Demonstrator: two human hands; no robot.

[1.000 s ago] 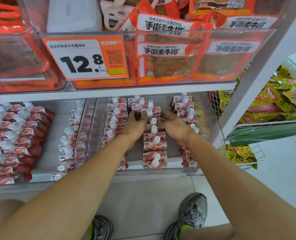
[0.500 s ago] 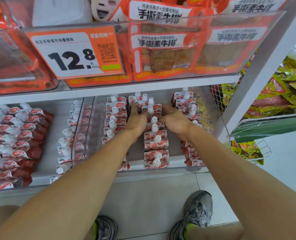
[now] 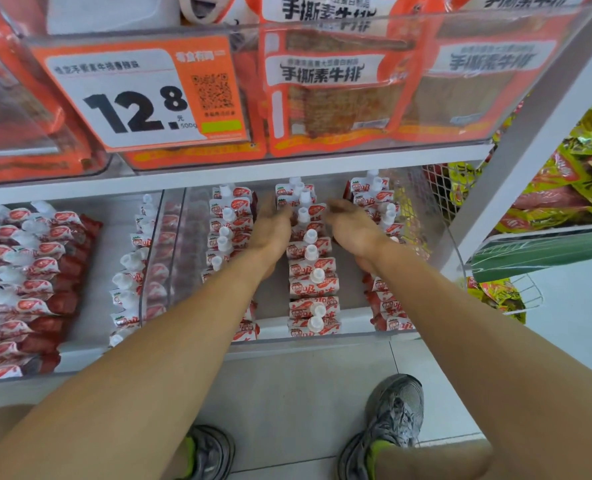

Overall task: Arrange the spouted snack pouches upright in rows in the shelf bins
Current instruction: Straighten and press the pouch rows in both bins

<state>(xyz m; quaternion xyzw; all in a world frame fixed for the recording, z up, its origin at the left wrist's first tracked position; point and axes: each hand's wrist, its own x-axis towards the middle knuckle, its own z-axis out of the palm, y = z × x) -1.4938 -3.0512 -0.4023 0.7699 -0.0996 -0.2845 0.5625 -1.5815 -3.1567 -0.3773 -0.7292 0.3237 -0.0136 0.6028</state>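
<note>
Red-and-white spouted snack pouches stand in three rows inside a clear shelf bin point(image 3: 455, 268) on the lower shelf. The middle row point(image 3: 313, 271) runs from front to back between my two hands. My left hand point(image 3: 273, 226) lies along the row's left side with straight fingers reaching toward the back pouches. My right hand point(image 3: 351, 226) lies along its right side, its fingertips blurred near a back pouch. The left row point(image 3: 227, 233) and the right row point(image 3: 382, 209) stand beside my hands. Whether either hand pinches a pouch is hidden by blur.
A second clear bin point(image 3: 142, 271) to the left holds one row of pouches, and more pouches point(image 3: 21, 271) lie piled at far left. The upper shelf carries orange snack packs and a 12.8 price tag point(image 3: 138, 95). A wire basket point(image 3: 516, 299) hangs at right.
Both hands have slid farther back along the middle row, toward the rear pouches. The camera has moved closer and tilted lower.
</note>
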